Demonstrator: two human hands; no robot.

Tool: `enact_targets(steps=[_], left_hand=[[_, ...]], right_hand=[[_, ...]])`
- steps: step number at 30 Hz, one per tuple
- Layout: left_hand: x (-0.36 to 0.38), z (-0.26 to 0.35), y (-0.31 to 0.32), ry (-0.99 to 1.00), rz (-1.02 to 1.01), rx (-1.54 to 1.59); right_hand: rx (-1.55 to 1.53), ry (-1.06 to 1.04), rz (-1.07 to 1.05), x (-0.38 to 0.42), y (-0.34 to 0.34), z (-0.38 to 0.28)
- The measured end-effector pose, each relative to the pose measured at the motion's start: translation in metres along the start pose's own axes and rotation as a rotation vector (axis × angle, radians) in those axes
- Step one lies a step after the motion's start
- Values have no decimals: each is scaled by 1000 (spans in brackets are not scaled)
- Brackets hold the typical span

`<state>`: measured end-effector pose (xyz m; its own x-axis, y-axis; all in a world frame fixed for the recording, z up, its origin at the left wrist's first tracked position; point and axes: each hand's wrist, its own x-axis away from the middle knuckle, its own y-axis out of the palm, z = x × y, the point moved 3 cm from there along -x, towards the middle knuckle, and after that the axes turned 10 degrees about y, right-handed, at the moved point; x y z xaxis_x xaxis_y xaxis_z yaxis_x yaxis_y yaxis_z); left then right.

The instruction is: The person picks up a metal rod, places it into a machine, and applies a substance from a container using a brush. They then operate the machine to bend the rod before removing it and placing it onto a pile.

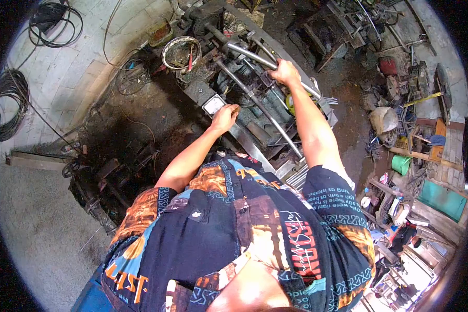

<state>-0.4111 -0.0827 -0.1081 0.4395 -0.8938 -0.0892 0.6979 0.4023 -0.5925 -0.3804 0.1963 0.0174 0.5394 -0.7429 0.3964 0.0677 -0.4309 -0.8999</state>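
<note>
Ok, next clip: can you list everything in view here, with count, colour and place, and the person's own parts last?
metal tube: one, silver, across the machine top, under the right hand
long rods: about two, grey, running down the machine
machine: one, dark and greasy, centre
dial plate: one, white, by the left hand
round tray: one, pale rim, upper centre, holding tools
cable coils: two, black, on the left floor
bucket: one, green, in the clutter at right
patterned shirt: one, black, orange and blue, bottom
left hand: rests on the machine beside the dial plate
right hand: closed around the metal tube
</note>
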Motion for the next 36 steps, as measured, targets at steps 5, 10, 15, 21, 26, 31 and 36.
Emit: enact_targets(steps=[5,10,15,21,26,31,36], left_hand=[[0,-3,3,1,-14,28],[0,-3,4,-4,-16,40],[-2,7,-4,7,-26,11],[-3,6,-3,10,-8,16],[-2,2,1,-4,-3,11],[-3,-4,4,-30,-2,71],[-4,-2,3,-30,-9,18]], right_hand=[[24,12,-28,-3,2,2],[22,15,-25,-4,2,5],[-3,14,-4,0,0,6],[-14,7,17,0,1,6],[-10,-13,-10,-6,4,7],[-14,-11,3,-3,1,5],[-12,-29,4,-10,7,9]])
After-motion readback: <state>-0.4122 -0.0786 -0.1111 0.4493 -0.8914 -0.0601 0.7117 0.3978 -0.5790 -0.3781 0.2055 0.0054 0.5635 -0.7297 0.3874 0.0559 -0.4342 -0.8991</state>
